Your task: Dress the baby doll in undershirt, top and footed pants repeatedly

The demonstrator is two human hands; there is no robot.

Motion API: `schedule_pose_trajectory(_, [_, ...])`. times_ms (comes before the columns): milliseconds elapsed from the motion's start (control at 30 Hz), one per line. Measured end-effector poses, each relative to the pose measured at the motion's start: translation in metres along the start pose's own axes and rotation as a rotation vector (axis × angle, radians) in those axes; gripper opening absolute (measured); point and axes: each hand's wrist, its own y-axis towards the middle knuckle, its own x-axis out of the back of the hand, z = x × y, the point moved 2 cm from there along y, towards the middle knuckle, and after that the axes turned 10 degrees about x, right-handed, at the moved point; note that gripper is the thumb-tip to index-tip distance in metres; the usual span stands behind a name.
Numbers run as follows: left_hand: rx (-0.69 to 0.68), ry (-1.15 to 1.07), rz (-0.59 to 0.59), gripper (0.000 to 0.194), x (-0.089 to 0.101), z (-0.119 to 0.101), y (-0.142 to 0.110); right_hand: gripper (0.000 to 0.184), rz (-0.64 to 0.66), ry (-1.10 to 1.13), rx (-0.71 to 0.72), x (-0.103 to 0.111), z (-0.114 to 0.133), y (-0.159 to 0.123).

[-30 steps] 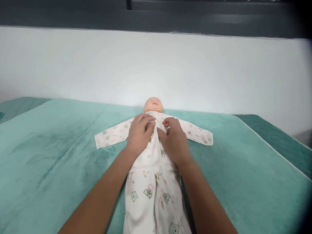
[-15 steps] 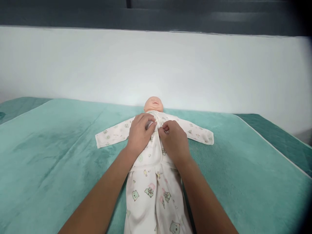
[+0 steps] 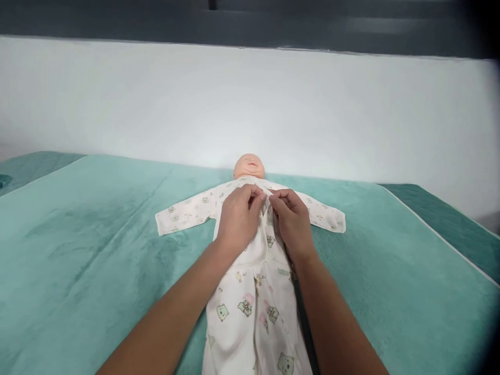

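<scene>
Big teal blanket (image 3: 97, 234) spread out, with a doll (image 3: 249, 166) lying face-up near the middle, wearing a white outfit (image 3: 230, 284) with little bear prints on it. Left hand (image 3: 239, 217) is mostly curled closed, thumb and fingers pinching the outfit's front at the chest. Right hand (image 3: 294, 221) is just beside it, same pinch on that fabric.
</scene>
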Motion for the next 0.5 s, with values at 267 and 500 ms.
schedule_pose_trajectory(267, [0.161, -0.041, -0.109, 0.015, 0.009, 0.012, 0.009, 0.008, 0.063, 0.055, 0.041, -0.003, -0.007, 0.001])
schedule_pose_trajectory(500, [0.318, -0.21, 0.17, 0.023, 0.017, 0.018, 0.015, 0.007, 0.109, 0.061, 0.061, -0.004, -0.005, 0.001])
